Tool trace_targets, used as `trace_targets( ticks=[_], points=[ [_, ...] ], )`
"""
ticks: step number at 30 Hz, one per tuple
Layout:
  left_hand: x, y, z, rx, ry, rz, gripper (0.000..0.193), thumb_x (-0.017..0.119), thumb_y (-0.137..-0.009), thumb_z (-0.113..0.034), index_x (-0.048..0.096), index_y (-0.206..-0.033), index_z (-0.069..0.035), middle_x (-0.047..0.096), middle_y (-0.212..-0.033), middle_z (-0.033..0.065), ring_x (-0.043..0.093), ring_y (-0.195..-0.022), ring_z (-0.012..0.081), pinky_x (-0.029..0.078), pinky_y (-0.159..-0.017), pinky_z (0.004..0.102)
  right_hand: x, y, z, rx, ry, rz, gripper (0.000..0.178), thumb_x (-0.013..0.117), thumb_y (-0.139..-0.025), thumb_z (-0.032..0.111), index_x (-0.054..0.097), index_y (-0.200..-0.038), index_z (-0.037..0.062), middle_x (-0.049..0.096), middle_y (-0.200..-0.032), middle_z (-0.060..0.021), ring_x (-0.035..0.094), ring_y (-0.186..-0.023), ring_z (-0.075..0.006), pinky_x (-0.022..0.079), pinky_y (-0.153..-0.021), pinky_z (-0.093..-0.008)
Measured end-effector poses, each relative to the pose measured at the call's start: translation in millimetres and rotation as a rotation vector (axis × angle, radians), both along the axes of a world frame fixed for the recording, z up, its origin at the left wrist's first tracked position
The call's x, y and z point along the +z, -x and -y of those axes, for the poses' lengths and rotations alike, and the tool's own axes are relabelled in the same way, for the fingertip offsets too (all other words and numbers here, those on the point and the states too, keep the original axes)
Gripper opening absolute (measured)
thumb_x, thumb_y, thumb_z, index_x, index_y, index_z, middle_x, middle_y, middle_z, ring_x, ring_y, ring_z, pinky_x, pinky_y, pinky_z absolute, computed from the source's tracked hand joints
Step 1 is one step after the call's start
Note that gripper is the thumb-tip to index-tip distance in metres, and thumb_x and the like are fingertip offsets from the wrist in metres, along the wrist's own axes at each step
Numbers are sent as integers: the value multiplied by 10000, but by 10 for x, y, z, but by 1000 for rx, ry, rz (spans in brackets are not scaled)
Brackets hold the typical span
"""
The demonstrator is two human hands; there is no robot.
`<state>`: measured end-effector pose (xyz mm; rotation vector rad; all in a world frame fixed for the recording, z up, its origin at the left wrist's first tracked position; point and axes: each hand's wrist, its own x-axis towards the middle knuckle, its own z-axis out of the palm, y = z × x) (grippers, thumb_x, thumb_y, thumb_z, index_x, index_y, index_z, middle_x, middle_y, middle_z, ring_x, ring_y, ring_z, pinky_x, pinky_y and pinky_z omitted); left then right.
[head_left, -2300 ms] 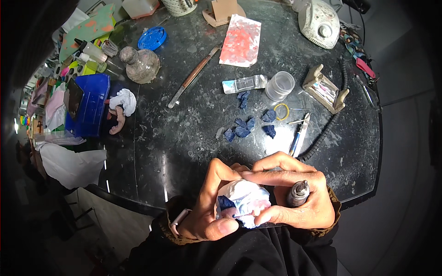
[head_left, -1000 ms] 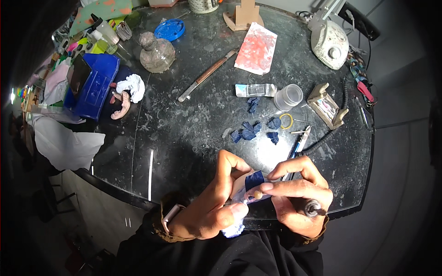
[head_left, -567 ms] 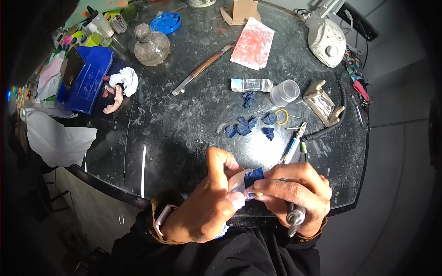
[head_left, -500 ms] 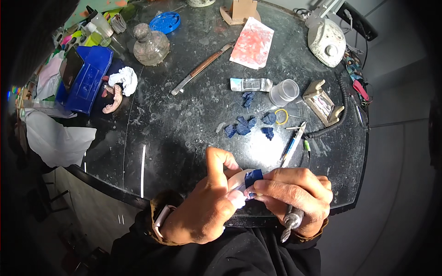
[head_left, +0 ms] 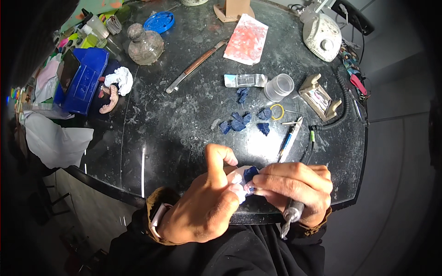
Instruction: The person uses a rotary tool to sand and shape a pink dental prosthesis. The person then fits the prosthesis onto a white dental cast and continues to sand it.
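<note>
left hand (head_left: 200,204) gripping a small pale piece (head_left: 248,187) near the black table (head_left: 161,124)'s front edge, right hand (head_left: 297,184) pinched up against its dark blue scrap (head_left: 250,173), also kinda curled round a metal handpiece (head_left: 293,212), more blue scraps (head_left: 237,122) farther in from that edge

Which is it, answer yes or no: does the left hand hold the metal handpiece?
No, the right hand holds the metal handpiece.
</note>
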<state>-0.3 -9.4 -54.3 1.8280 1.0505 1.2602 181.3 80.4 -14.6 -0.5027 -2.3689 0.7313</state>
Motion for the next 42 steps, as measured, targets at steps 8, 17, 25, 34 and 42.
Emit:
trace_targets(
  ticks=[8,17,25,34,42],
  points=[
    [30,111,-6,-120,-1,37,71,424,-836,-33,377,-826,20,326,-772,223,316,-744,298,336,-766,499,7,55,36,-26,147,-63,262,771,-661,63,696,-911,47,652,-862,-57,660,-672,-163,516,-533,-247],
    [197,-123,-97,22,518,761,452,478,-923,-268,162,-1136,-24,537,-1070,216,528,-982,171,400,-871,303,-55,68,108,-224,138,-213,498,889,-531,142,698,-979,36,621,-847,-89,528,-556,-56,381,-416,-181],
    [134,-204,-54,136,542,847,524,456,-899,-466,250,-1159,-61,526,-1043,157,523,-873,132,415,-749,244,17,138,191,-283,122,-219,309,797,-592,27,711,-889,34,638,-765,-55,644,-605,-150,511,-501,-242],
    [29,-147,-23,206,553,772,511,273,-928,-476,339,-1147,-20,556,-1025,171,574,-940,199,451,-822,317,43,41,189,-367,247,-327,230,761,-689,-12,686,-906,-9,649,-814,-117,612,-648,-156,471,-538,-250],
    [83,-120,-51,172,555,665,640,418,-848,-542,378,-1126,33,587,-971,194,596,-908,218,460,-818,330,-29,11,405,-486,236,-256,269,802,-645,29,684,-881,-21,622,-802,-94,486,-532,-60,359,-479,-200]
  ],
)
